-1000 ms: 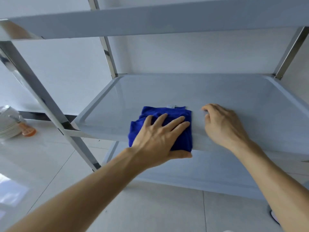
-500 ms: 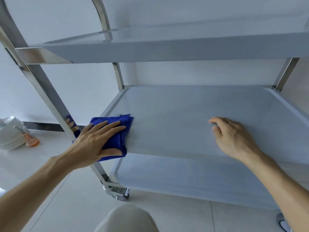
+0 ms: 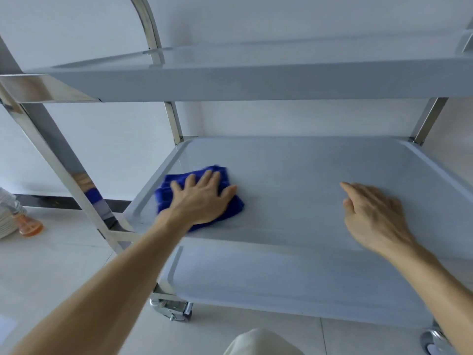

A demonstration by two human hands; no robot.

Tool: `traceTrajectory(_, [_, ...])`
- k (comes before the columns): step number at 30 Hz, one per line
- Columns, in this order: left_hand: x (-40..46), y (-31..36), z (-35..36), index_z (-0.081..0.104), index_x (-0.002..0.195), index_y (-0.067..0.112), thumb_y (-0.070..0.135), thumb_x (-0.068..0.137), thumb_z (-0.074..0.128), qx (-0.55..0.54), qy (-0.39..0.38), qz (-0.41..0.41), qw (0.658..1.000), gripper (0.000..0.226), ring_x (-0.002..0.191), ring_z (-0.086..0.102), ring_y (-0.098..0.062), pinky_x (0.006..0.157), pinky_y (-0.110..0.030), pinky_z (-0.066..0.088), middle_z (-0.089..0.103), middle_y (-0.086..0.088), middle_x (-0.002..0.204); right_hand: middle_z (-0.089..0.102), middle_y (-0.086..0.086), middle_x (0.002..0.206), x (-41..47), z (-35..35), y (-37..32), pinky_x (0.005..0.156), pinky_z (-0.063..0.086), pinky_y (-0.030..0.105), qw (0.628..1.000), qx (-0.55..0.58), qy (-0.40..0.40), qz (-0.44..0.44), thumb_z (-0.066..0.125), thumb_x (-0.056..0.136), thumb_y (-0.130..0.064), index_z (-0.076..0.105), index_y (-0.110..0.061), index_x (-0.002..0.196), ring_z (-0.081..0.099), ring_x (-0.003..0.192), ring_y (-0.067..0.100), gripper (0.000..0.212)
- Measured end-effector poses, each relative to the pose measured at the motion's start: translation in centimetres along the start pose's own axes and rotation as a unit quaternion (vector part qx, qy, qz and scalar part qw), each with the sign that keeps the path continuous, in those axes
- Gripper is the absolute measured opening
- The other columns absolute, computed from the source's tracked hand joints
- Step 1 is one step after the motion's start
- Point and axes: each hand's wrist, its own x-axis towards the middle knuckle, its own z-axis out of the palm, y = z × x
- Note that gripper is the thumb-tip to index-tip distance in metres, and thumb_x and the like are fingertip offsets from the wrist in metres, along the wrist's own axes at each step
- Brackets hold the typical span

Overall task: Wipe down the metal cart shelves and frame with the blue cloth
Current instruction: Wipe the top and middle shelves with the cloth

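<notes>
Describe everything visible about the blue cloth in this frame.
The deep blue, plush-looking folded cloth lies bunched flat on the grey middle cart shelf, near its left rim. The left hand presses on it with straight, spread fingers, covering its middle. Its edges are blurred. The right hand stays clear of it.

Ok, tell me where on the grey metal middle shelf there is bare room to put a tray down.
The grey metal middle shelf is bare between the folded blue cloth under the left hand and the right hand, and along the whole back strip up to the rear chrome posts. The front left corner is taken by the cloth.
</notes>
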Motion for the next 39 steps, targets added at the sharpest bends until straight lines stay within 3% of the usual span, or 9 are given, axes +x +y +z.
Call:
traceTrajectory(5, [-3.0,9.9,1.2,0.020,0.152,0.034,0.076,0.086,0.011,-0.028,-0.012,0.205,0.978,0.079,0.150,0.010,-0.025,0.115,-0.064,0.003,0.012,0.017,0.162,0.043,0.014,0.149,0.3,0.2,0.8,0.113,0.027,0.048,1.000,-0.012,0.004,0.025,0.035,0.100,-0.018,0.043,-0.009,0.144,0.032,0.142,0.030,0.046])
traceTrajectory(10, [-4.0,5.9,0.1,0.017,0.150,0.048,0.079,0.085,0.006,-0.011,-0.001,0.246,0.969,0.072,0.150,0.007,-0.010,0.120,-0.052,0.004,0.012,0.027,0.160,0.039,0.005,0.154,0.2,0.2,1.1,0.113,0.023,0.042,0.999,-0.027,-0.009,0.018,0.029,0.102,-0.024,0.039,-0.016,0.148,0.028,0.145,0.022,0.048])
traceTrajectory(14, [-3.3,-2.9,-1.3,0.017,0.150,0.050,0.083,0.081,0.003,0.000,-0.018,0.139,0.990,0.078,0.148,0.011,-0.004,0.120,-0.045,0.012,0.014,0.029,0.159,0.040,0.004,0.153,0.2,0.3,0.8,0.112,0.023,0.041,1.000,-0.023,0.001,0.020,0.030,0.101,-0.025,0.041,-0.018,0.146,0.031,0.143,0.023,0.048])
traceTrajectory(18, [-0.8,-10.1,-2.2,0.022,0.149,0.047,0.081,0.084,0.007,-0.010,-0.026,-0.043,0.999,0.074,0.147,0.020,-0.018,0.115,-0.049,0.024,0.017,0.021,0.161,0.041,0.006,0.152,0.3,0.5,0.6,0.111,0.024,0.043,0.999,-0.032,-0.004,0.022,0.030,0.100,-0.026,0.042,-0.017,0.145,0.032,0.142,0.025,0.047])
traceTrajectory(24, [2.9,-7.3,-0.7,0.033,0.138,0.039,0.071,0.088,0.010,0.009,0.021,-0.120,0.993,0.065,0.139,0.028,-0.031,0.108,-0.056,0.022,0.027,0.010,0.157,0.044,0.011,0.149,0.2,1.0,0.2,0.108,0.029,0.046,0.998,-0.058,-0.004,0.025,0.031,0.100,-0.024,0.046,-0.013,0.139,0.033,0.141,0.028,0.043])
traceTrajectory(27, [3.8,-0.4,0.2,0.038,0.135,0.035,0.070,0.088,0.014,-0.003,0.039,-0.042,0.998,0.064,0.138,0.031,-0.032,0.108,-0.059,0.020,0.031,0.008,0.155,0.040,0.007,0.154,0.3,0.6,0.1,0.110,0.027,0.044,0.998,-0.054,-0.013,0.025,0.030,0.102,-0.026,0.043,-0.016,0.144,0.030,0.144,0.026,0.045])
traceTrajectory(32, [1.0,13.0,1.7,0.035,0.144,0.032,0.064,0.092,0.018,-0.037,0.018,0.204,0.978,0.063,0.141,0.025,-0.034,0.110,-0.061,0.014,0.028,0.010,0.157,0.031,-0.003,0.161,0.2,-0.9,0.7,0.120,0.019,0.037,0.999,-0.005,-0.030,0.035,0.031,0.104,-0.033,0.040,-0.026,0.149,0.024,0.149,0.017,0.046])
traceTrajectory(35, [-0.8,13.0,1.6,0.027,0.149,0.037,0.058,0.096,0.016,-0.041,-0.001,0.270,0.962,0.058,0.148,0.014,-0.028,0.117,-0.055,0.007,0.019,0.015,0.160,0.030,-0.002,0.161,0.0,-1.1,1.1,0.121,0.018,0.038,0.999,0.005,-0.039,0.032,0.031,0.104,-0.032,0.040,-0.026,0.149,0.023,0.149,0.017,0.046])
traceTrajectory(39, [-1.7,7.0,1.0,0.019,0.149,0.050,0.071,0.091,0.011,-0.028,-0.011,0.301,0.953,0.063,0.150,0.007,-0.009,0.122,-0.043,0.004,0.013,0.026,0.160,0.034,0.000,0.159,-0.3,-0.9,1.3,0.120,0.020,0.037,0.999,0.002,-0.016,0.027,0.035,0.104,-0.026,0.043,-0.024,0.147,0.026,0.149,0.016,0.045])
